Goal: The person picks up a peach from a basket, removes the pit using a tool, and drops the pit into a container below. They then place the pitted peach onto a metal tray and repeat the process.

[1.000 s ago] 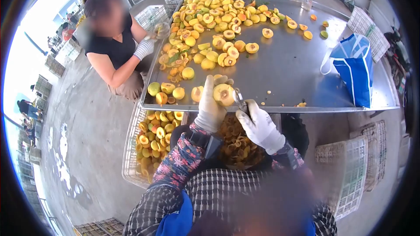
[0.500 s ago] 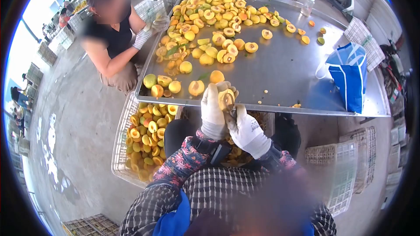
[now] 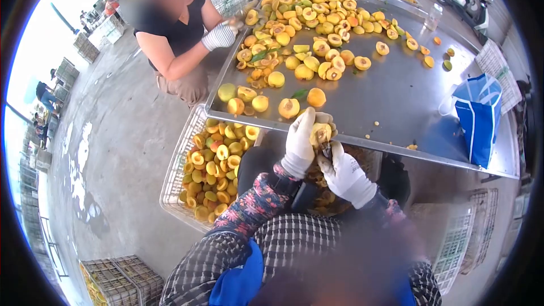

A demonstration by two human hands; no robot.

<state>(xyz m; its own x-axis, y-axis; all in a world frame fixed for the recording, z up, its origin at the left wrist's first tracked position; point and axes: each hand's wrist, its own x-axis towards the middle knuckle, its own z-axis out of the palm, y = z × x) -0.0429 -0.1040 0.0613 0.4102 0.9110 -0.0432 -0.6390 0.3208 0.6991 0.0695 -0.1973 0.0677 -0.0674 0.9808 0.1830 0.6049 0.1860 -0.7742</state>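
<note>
My left hand (image 3: pixel 299 146), in a whitish work glove, is closed around a yellow peach half (image 3: pixel 321 134) just off the table's near edge. Its cut face is turned up toward me. My right hand (image 3: pixel 347 177), also gloved, grips a small dark metal tool (image 3: pixel 326 149) whose tip meets the lower part of the cut face. How the tip is shaped cannot be made out. Just beyond my left hand, a peach half (image 3: pixel 289 108) and a rounder peach (image 3: pixel 316 97) lie on the metal table (image 3: pixel 391 102).
A heap of halved peaches (image 3: pixel 323 11) covers the table's far left. A crate of peach halves (image 3: pixel 170 190) stands left of my knees. At right are a blue bag (image 3: pixel 476 124) and a clear jar (image 3: pixel 433 17). A co-worker's gloved hand (image 3: pixel 220 36) is at the left edge.
The view has swung left, so the table and crate appear farther right. My hands remain together at the peach half, tool against it. The co-worker's hands have moved at the table edge.
</note>
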